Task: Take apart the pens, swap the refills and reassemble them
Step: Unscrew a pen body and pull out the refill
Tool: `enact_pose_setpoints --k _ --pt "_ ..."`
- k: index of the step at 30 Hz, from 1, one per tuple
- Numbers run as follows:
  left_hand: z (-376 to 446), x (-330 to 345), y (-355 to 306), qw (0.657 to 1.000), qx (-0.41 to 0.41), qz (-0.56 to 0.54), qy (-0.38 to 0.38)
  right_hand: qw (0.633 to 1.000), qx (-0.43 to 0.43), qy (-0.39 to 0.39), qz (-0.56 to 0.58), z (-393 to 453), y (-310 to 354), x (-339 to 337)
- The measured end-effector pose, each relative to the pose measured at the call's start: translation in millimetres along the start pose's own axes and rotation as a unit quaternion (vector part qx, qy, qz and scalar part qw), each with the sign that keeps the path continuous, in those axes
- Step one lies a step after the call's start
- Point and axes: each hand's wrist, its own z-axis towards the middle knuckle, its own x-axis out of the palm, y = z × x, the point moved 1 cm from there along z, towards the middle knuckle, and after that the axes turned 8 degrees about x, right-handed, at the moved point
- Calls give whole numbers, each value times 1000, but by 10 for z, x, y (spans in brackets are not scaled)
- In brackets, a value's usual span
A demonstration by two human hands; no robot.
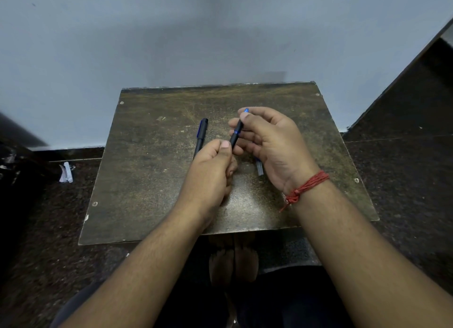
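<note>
— Above the counter, middle of the top: what held, and how?

— Black pen with a blue ring, raised clear of the counter and tilted, upper end away from the body. Left hand closed on its lower end, thumb on top, fingers curled under. Right hand pinching its upper part, thumb pressed against the barrel, fingers wrapped behind. Blue tip poking out just past the right thumb.

— Pen whole or apart?

— Cannot tell; joint hidden by both thumbs.

— Elsewhere on the counter?

— Second black pen lying flat, just left of the held pen, cap end toward the wall, near end hidden behind the left hand. Apart from the held pen, not touching it. Small pale piece lying flat under the right palm, mostly hidden; blue at its far end, identity not clear.

— Condition of the counter?

— Dark, worn, scratched, screw heads near the corners. Far edge against the wall.

— Anything off the counter?

— White crumpled scrap on the floor, left of the counter. Red thread band tied on the right wrist. Bare feet visible below the near edge of the counter.
</note>
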Motion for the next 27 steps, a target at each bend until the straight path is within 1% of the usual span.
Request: enact_pose_setpoints --k 4,6,11,16,22,27 --pt "-1 -5 2 1000 1 0 4 999 -19 -24 -40 18 -34 -2" --pt "0 -9 0 1000 1 2 4 999 -20 -19 -37 21 -31 -14" --pt "-5 -12 -3 1000 0 5 2 1000 -15 -7 6 -1 12 -18" --pt "-5 -6 14 1000 3 5 7 997 -13 -13 74 -4 47 -37" --pt "-8 -12 46 999 12 31 16 992 -47 -37 114 35 106 -86" --pt "-16 -9 36 999 16 46 20 978 -79 -83 175 77 170 -191"
